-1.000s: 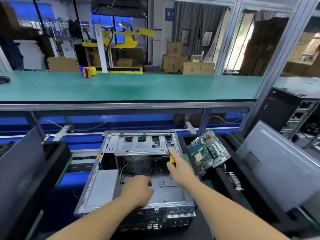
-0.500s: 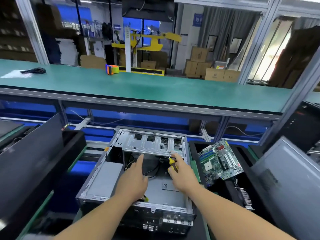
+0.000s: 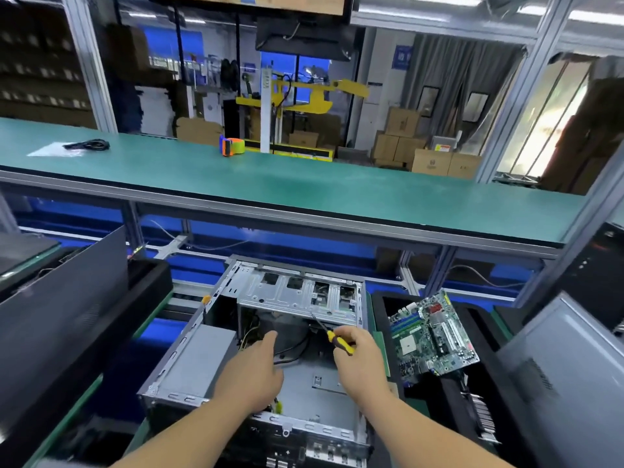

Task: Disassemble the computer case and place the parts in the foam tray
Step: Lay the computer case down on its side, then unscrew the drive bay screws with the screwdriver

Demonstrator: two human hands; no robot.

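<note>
An open grey metal computer case (image 3: 189, 363) lies on its side in front of me, its drive cage (image 3: 290, 295) at the far end. My right hand (image 3: 359, 361) grips a yellow-and-black screwdriver (image 3: 339, 342), whose tip points up at the cage's lower edge. My left hand (image 3: 251, 374) reaches into the case with fingers extended toward the black cables (image 3: 290, 352) under the cage. A green motherboard (image 3: 434, 334) leans in the black foam tray (image 3: 449, 393) just right of the case.
A grey side panel (image 3: 570, 376) leans at the right, a dark panel (image 3: 64, 298) at the left. A green shelf (image 3: 304, 184) runs above the bench, holding a tape dispenser (image 3: 232, 145) and a black cable (image 3: 87, 145). Another black case (image 3: 597, 275) stands far right.
The view has tilted upward. My left hand has stretched its fingers farther into the case toward the cables, and the right hand has drawn the screwdriver slightly back from the cage.
</note>
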